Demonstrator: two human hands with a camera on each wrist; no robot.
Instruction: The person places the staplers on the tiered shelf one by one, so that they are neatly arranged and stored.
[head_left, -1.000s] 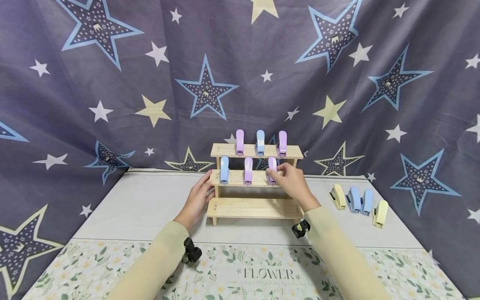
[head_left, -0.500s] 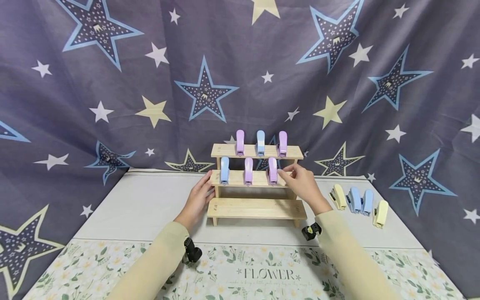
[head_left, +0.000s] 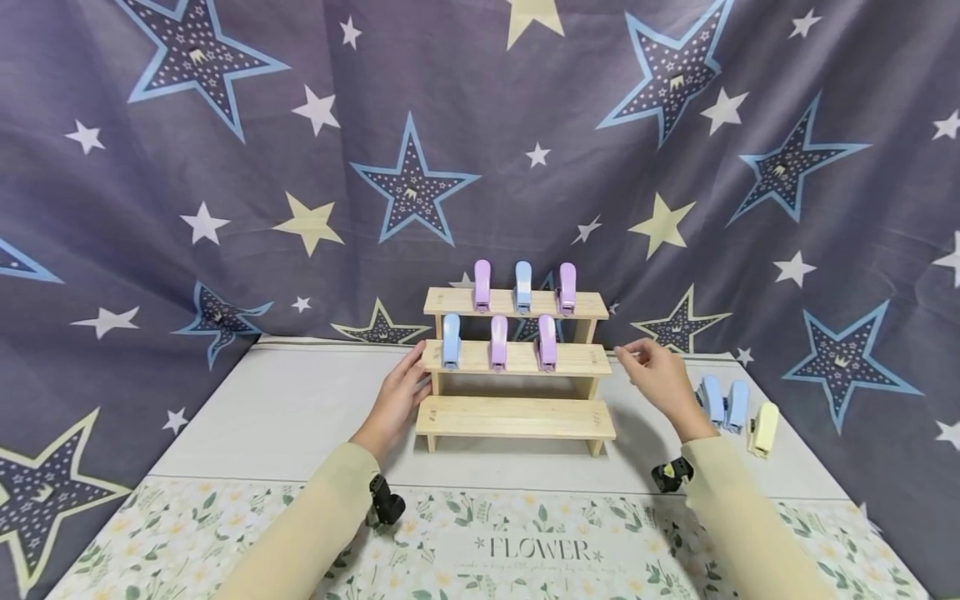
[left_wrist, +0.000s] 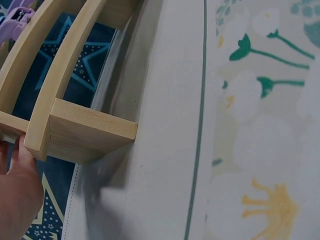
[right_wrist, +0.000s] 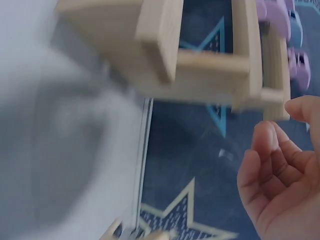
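A three-step wooden stand point(head_left: 517, 417) is in the middle of the head view. My left hand point(head_left: 393, 404) holds the left end of its middle step, seen closer in the left wrist view. On that step are a blue stapler point(head_left: 451, 340), a purple stapler point(head_left: 498, 342) and another purple stapler point(head_left: 547, 342). Above them stand a purple stapler point(head_left: 482, 285), a blue stapler point(head_left: 522, 286) and a purple stapler point(head_left: 567, 287). Right of the stand, my right hand point(head_left: 663, 383) hovers with loosely bent fingers, holding nothing.
Two blue staplers point(head_left: 712, 400) and a yellow stapler point(head_left: 763, 429) stand on the table at right, beyond my right hand and wrist. A star-patterned curtain point(head_left: 247, 167) hangs behind. A floral cloth point(head_left: 525, 508) covers the table's front.
My right hand has let go of the right purple stapler on the middle step and moved right. It now hides the leftmost yellow stapler. My left hand stays on the stand.
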